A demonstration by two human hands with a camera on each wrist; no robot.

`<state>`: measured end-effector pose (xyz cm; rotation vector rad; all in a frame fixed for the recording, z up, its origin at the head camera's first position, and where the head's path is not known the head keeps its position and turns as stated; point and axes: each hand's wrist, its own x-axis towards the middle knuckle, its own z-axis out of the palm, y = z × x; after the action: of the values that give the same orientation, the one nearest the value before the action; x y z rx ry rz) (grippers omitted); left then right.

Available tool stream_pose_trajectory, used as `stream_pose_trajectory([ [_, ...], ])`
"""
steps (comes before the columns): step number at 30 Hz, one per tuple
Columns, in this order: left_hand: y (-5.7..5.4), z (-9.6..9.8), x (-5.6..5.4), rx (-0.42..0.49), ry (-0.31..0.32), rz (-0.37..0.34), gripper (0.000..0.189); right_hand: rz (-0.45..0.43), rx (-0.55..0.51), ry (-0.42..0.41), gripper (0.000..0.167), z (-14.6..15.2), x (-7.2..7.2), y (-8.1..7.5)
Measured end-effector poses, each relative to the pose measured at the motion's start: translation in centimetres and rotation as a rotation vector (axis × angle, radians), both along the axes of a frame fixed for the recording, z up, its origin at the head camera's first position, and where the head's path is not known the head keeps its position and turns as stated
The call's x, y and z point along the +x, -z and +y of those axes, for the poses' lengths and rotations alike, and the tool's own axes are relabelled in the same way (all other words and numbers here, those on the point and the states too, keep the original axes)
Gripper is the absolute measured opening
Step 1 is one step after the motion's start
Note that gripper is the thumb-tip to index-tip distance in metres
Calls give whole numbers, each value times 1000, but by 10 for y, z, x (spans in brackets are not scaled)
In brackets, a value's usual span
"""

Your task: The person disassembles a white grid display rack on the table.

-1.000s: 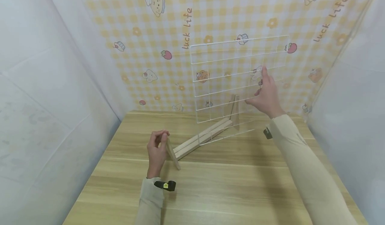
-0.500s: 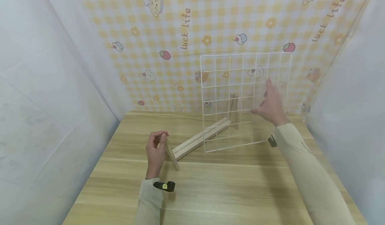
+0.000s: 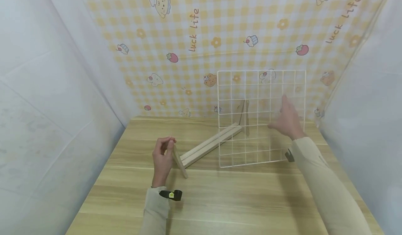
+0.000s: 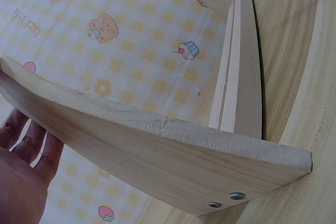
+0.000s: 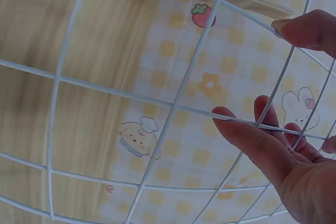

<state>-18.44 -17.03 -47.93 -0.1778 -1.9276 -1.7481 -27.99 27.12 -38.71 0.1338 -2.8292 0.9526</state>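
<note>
My left hand (image 3: 161,161) pinches the upper end of a wooden end board (image 3: 180,162), the near end of a wooden stand. Two parallel wooden rails (image 3: 210,144) run from it to the stand's far end board (image 3: 246,118), seen through wire. In the left wrist view, two metal bolts (image 4: 237,196) show in the end board's lower part, and fingers touch its edge. My right hand (image 3: 288,121) holds a white wire grid panel (image 3: 258,112) roughly upright, in front of the stand's far end. In the right wrist view, its thumb and fingers lie on the wires.
The stand rests on a wood-grain tabletop (image 3: 226,200). Behind it hangs a yellow checked cloth (image 3: 194,25) with cartoon prints. White sheets (image 3: 37,88) border the table on the left and right sides.
My right hand has lowered the wire grid panel and shifted it slightly right, and the panel has levelled out. The left hand and the wooden stand stay in place.
</note>
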Motion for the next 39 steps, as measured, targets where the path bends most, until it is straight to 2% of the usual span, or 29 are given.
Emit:
stream_pose_trajectory([
  [6,-2,-9,-1,0,43,-19,19,-44,21,1,137,10,2,10],
  [12,-3,-17,-2,-40,98,-22,24,-83,33,8,139,17,4,20],
  [18,-4,-19,-3,-62,114,-70,29,-98,38,11,136,23,7,28],
  [22,-4,-18,-3,-75,104,-84,30,-109,54,2,134,27,9,31],
  [30,0,-15,1,-98,104,-41,28,-180,51,-6,139,36,13,41],
  [39,-1,-7,13,-82,49,-108,28,-232,66,-10,138,43,14,49],
])
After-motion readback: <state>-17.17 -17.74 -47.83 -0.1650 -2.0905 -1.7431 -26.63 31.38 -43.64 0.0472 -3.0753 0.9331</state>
